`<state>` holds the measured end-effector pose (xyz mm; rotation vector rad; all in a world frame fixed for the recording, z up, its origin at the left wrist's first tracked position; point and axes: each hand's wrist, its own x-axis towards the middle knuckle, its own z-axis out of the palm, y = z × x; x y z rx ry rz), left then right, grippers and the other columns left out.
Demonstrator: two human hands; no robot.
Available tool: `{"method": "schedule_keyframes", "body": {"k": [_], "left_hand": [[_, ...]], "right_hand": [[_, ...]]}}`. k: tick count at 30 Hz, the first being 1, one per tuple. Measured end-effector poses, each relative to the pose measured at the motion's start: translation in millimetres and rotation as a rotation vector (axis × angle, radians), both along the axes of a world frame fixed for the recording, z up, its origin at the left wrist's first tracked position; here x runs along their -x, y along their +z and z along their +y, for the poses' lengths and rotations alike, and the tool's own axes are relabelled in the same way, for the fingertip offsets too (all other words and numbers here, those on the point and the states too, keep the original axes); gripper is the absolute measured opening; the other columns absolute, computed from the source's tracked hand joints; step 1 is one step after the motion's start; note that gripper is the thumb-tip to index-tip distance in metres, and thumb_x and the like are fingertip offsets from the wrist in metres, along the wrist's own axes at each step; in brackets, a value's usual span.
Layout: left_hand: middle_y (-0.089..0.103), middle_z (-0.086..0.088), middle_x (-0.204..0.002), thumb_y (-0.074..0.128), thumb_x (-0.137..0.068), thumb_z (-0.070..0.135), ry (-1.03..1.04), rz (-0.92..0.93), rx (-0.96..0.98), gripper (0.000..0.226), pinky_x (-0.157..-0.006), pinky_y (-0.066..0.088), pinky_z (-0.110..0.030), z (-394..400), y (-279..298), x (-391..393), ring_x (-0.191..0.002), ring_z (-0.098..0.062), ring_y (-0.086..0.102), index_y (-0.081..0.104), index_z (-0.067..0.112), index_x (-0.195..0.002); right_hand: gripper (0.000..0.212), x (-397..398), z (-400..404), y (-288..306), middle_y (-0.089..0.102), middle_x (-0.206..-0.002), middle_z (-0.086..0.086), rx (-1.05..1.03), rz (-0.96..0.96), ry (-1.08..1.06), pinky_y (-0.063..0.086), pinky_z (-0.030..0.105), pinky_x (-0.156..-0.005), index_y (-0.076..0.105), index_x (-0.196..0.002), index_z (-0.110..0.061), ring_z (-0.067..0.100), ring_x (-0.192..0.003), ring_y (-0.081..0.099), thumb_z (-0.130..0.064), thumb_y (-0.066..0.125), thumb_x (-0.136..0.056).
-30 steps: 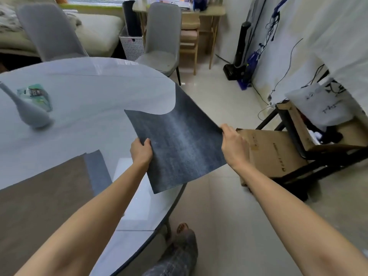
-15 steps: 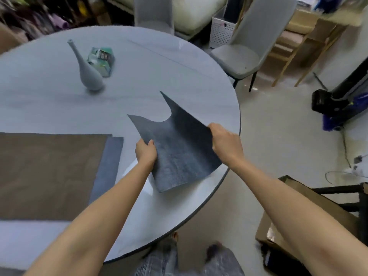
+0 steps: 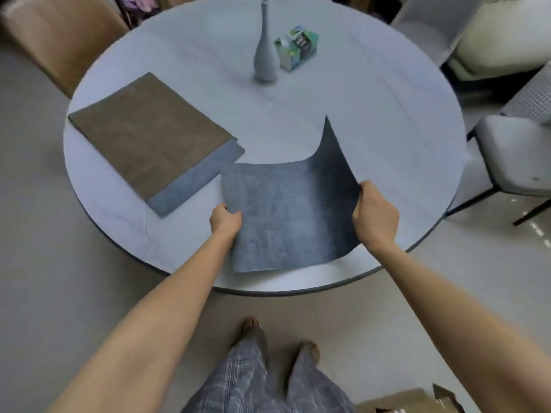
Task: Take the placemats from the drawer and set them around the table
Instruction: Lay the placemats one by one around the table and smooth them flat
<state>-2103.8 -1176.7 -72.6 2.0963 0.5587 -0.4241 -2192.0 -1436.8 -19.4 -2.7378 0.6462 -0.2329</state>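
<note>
I hold a dark blue-grey placemat [image 3: 286,216] over the near edge of the round pale table [image 3: 372,120]. My left hand [image 3: 225,222] grips its left edge and my right hand [image 3: 374,214] grips its right edge. The mat's far right corner curls upward. To the left on the table lies a brown placemat [image 3: 149,135] stacked on a lighter blue-grey placemat [image 3: 193,180], of which only a strip shows.
A slim grey vase [image 3: 264,52] and a green packet [image 3: 296,50] stand near the table's middle. A tan chair [image 3: 59,34] is at the far left and grey chairs [image 3: 512,156] at the right. A cardboard box [image 3: 417,400] sits on the floor by my feet.
My view has swung left and down, so the whole table now lies in front of me. The dark placemat, still in both hands, has moved over the table's near edge.
</note>
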Motion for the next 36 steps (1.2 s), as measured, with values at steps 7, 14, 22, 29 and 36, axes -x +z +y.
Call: {"method": "schedule_keyframes", "body": {"k": [7,14,22,29,36], "left_hand": [[0.070,-0.015,-0.097,0.064,-0.085,0.013,-0.051,0.065,-0.084,0.013,-0.083,0.056,-0.042,32,-24,31,-0.097,-0.033,0.065,0.069,0.002,-0.090],[0.067,-0.012,-0.104,0.065,-0.083,0.014,-0.209,0.101,-0.177,0.020,-0.081,0.054,-0.037,33,-29,38,-0.097,-0.031,0.063,0.064,0.003,-0.099],[0.047,-0.010,-0.128,0.066,-0.085,0.042,-0.224,0.201,-0.507,0.035,-0.098,0.043,-0.046,34,-38,67,-0.121,-0.030,0.043,0.070,0.015,-0.106],[0.008,-0.001,-0.162,0.072,-0.084,0.024,-0.123,0.168,-0.348,0.015,-0.113,0.003,-0.063,47,-46,92,-0.149,-0.023,0.000,0.074,0.010,-0.080],[0.008,-0.008,-0.161,0.074,-0.083,0.024,-0.089,0.096,-0.283,0.024,-0.118,0.023,-0.041,48,-47,93,-0.148,-0.032,0.005,0.076,0.000,-0.089]], "right_hand": [[0.017,-5,-3,-13,0.055,-0.066,0.010,0.019,0.049,-0.032,0.035,0.035,-0.054,0.046,-0.094,-0.009,0.032,-0.053,0.044,-0.005,0.032,-0.085],[0.068,4,-14,-40,0.038,-0.134,0.019,0.064,0.411,-0.131,0.039,0.042,-0.077,0.013,-0.147,-0.008,0.039,-0.110,0.049,-0.002,0.045,-0.088],[0.056,10,-13,-62,0.031,-0.149,0.012,0.273,0.607,0.699,0.020,0.037,-0.113,0.037,-0.138,-0.015,0.030,-0.134,0.036,-0.031,0.057,-0.088],[0.039,19,7,-86,0.046,-0.139,0.018,0.382,0.535,0.939,0.043,0.040,-0.100,0.051,-0.123,-0.006,0.034,-0.124,0.049,-0.021,0.058,-0.088],[0.035,31,25,-92,0.062,-0.098,0.041,0.595,0.587,1.066,0.055,0.039,-0.051,0.063,-0.079,0.005,0.047,-0.083,0.067,0.004,0.079,-0.048]]}}
